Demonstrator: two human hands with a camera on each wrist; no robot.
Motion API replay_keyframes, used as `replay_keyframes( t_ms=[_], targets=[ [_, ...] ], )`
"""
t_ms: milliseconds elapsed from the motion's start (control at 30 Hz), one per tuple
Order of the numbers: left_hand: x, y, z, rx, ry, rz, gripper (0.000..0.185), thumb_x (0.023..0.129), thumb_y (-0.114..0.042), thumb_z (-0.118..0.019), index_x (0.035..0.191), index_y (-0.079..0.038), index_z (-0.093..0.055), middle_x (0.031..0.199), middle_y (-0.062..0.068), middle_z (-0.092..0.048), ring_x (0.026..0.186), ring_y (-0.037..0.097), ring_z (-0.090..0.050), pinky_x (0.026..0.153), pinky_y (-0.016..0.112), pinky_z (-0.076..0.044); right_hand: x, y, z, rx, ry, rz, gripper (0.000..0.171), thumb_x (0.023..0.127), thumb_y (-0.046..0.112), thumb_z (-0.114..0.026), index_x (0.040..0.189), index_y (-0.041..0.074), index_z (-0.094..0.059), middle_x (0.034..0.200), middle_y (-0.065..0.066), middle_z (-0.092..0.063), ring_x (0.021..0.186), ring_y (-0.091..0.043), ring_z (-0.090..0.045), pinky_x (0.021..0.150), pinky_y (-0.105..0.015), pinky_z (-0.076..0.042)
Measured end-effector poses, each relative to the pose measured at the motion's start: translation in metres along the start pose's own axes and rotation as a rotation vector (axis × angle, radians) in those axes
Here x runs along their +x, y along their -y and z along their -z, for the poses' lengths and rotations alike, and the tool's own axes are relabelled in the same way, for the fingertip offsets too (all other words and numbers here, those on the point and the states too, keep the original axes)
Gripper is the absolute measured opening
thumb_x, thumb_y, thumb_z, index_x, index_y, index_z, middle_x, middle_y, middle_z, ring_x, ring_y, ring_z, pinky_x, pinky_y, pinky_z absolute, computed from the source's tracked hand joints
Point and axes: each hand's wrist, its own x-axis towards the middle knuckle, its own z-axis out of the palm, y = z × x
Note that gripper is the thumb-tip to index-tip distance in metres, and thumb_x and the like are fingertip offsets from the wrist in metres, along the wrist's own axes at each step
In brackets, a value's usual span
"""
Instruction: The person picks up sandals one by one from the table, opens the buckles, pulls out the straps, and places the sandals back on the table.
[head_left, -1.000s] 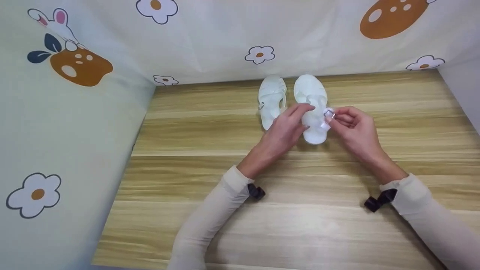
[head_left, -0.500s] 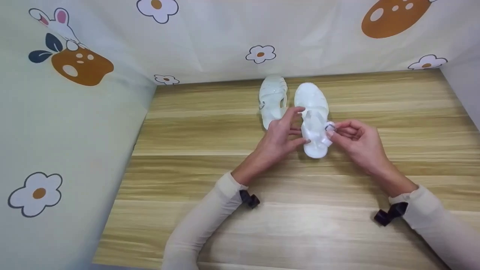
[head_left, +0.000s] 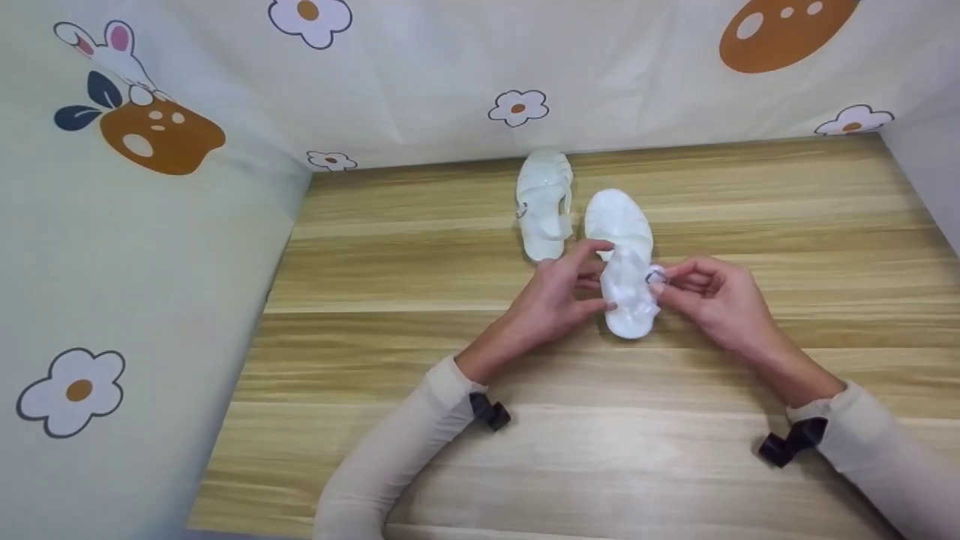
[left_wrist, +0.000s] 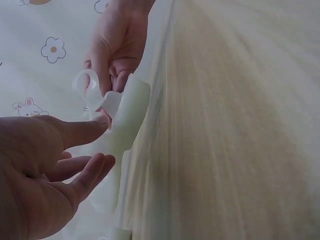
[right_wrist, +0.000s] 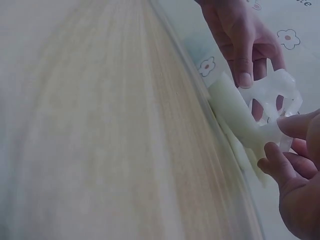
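White sandal (head_left: pixel 616 217): strap (head_left: pixel 655 274) is pinched by right grip (head_left: pixel 724 304), left grip (head_left: pixel 553 296) spread alongside; adjustment seems underway, steadying apparently needed next.

Left hand (left_wrist: pixel 40 180) near, fingers (left_wrist: pixel 97 167) beside pale shoe (left_wrist: pixel 132 110); right hand (left_wrist: pixel 122 40) beyond, at shoe's strap (left_wrist: pixel 113 102). Wooden table (left_wrist: pixel 225 125) right, flowered wall (left_wrist: pixel 27 75) behind.
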Motion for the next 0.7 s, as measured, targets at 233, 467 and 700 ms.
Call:
replay_keyframes(
  t_ms=[233,467,700],
  targets=[
    [-0.0036,0.0023,-0.0010,-0.011,0.021,-0.010,0.067,0.091,-0.005,-0.087,0.148,-0.009,-0.052,0.134,0.014,-0.077,0.114,0.015,-0.079,0.098,0.024,-0.062,-0.0038,0.0018,-0.0021,-0.042,0.014,-0.038,0.032,0.094,0.012,-0.086,0.114,-0.010,-0.073,0.117,0.004,-0.083,0.103,-0.008,-0.081,0.085,-0.025,-0.065],
    [-0.0022,0.0066,-0.0010,0.044,0.057,0.006,0.070,0.091,-0.005,-0.087,0.149,-0.008,-0.049,0.130,0.014,-0.078,0.117,0.020,-0.078,0.100,0.024,-0.061,-0.0031,0.0031,-0.0030,-0.202,0.040,-0.110,0.034,0.093,0.027,-0.089,0.110,0.000,-0.077,0.109,-0.003,-0.084,0.097,-0.002,-0.079,0.080,-0.020,-0.064],
    [-0.0023,0.0093,-0.0016,0.063,0.049,0.001,0.075,0.090,-0.007,-0.088,0.153,-0.008,-0.047,0.122,0.013,-0.079,0.114,0.023,-0.079,0.099,0.026,-0.062,-0.0020,0.0034,-0.0033,-0.208,0.038,-0.130,0.037,0.094,0.030,-0.087,0.115,0.002,-0.078,0.110,-0.004,-0.084,0.098,-0.003,-0.079,0.081,-0.021,-0.064]
  ],
)
